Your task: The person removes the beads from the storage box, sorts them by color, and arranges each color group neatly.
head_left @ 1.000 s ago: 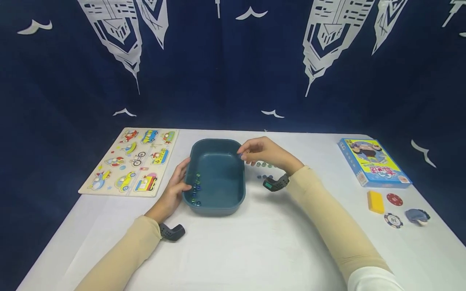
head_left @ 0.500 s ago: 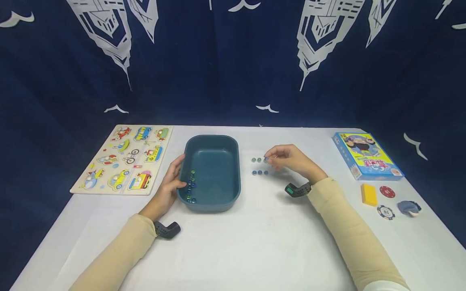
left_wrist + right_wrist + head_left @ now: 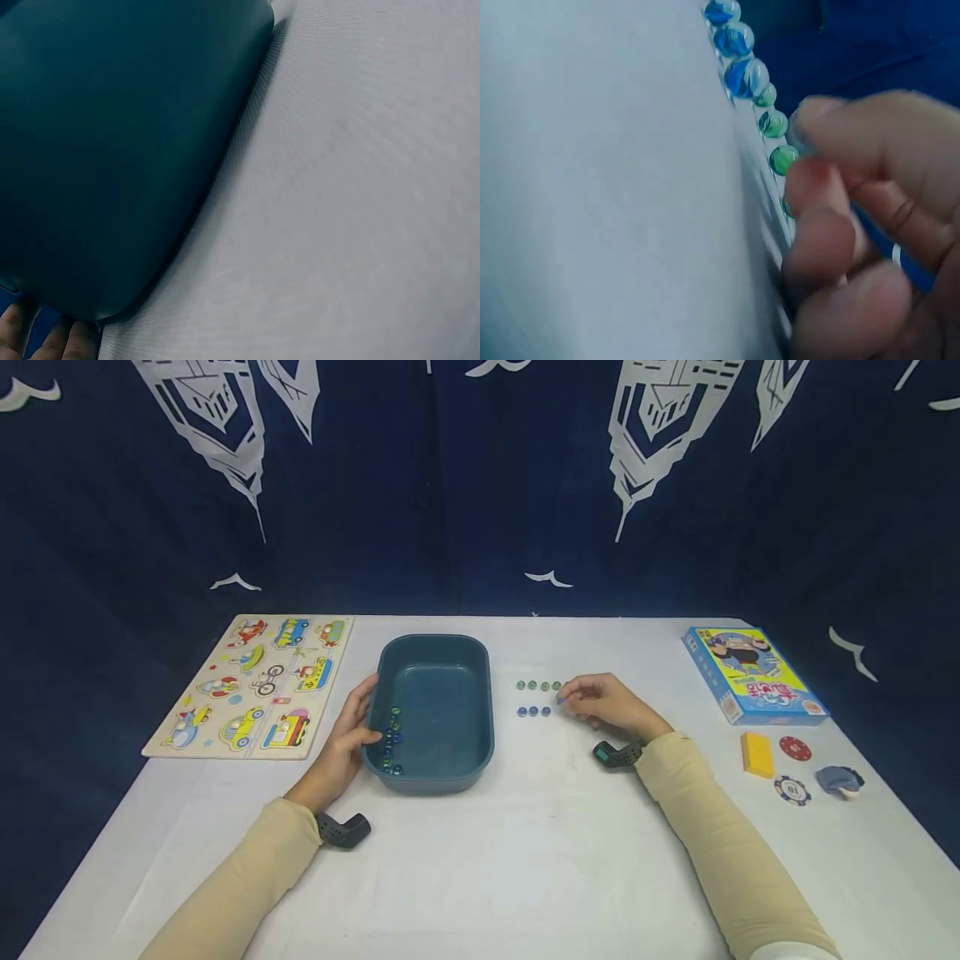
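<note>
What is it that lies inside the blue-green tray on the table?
Small green and blue marbles lie inside the tray, along its left side. The left hand holds it there; anything directly behind the thumb cannot be seen.

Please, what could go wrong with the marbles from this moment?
The round blue glassy marble pinched in the right hand could slip and roll across the white cloth-covered table. That hand is beside the row of round green glassy marbles, so it might nudge one. The left hand holds the dark teal rectangular bin; if it tips, the loose marbles inside may roll.
</note>
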Action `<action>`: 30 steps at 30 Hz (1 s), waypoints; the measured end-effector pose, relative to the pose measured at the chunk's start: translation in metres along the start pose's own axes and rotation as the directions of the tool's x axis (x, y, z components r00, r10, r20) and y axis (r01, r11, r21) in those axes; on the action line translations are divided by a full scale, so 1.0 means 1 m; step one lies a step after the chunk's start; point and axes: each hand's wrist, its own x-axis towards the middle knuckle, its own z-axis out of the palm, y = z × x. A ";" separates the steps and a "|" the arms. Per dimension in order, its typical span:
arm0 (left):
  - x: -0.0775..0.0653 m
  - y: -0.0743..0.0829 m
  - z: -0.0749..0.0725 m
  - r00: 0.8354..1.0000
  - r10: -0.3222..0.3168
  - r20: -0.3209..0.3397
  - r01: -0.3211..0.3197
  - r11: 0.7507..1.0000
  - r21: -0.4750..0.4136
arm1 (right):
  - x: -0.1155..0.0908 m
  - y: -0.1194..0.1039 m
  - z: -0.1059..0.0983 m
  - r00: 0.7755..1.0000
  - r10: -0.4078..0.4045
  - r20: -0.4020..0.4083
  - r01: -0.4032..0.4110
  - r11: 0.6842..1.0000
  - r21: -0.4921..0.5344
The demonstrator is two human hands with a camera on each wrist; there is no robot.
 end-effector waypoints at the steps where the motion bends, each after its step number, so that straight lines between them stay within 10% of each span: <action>1: 0.000 0.000 0.000 1.000 0.001 0.001 -0.001 1.000 -0.002 | 0.000 0.002 0.000 1.000 -0.006 -0.001 0.006 1.000 -0.011; 17: -0.003 -0.001 -0.004 1.000 0.008 -0.013 -0.008 1.000 0.007 | 0.006 0.001 0.009 1.000 -0.019 -0.021 0.016 0.990 -0.139; 30: 0.000 -0.002 0.000 1.000 0.015 -0.011 -0.015 1.000 0.002 | -0.001 -0.003 0.003 0.999 0.001 -0.043 -0.003 0.999 -0.036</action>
